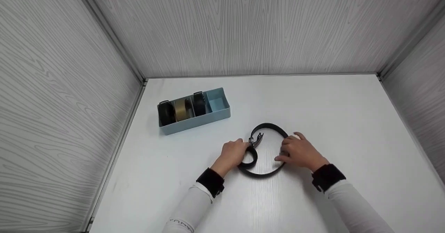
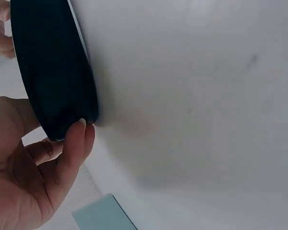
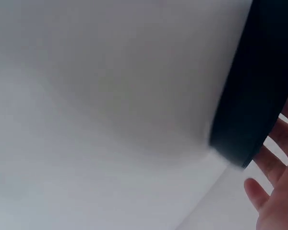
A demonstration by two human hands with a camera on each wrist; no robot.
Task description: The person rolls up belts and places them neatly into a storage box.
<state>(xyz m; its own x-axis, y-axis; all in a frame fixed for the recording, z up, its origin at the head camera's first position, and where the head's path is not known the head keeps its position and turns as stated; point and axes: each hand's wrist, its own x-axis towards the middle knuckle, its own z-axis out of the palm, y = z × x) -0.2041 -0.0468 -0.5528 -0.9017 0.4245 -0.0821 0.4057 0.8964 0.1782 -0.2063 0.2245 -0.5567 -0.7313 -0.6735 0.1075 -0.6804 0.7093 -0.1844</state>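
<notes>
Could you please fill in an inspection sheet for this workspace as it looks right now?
Surface: white table, a few faint marks in the left wrist view.
Job's things: black belt standing on edge in a loose loop, buckle at its left side.
Clutter: blue tray at back left, three rolled belts upright in its compartments, the right-hand compartment vacant.
Hands: left hand grips the loop beside the buckle; right hand rests against the loop's right side, fingers fairly straight.
Cables: nothing seen.
Surroundings: grey wood-grain walls on three sides; white sleeves with black cuffs.
</notes>
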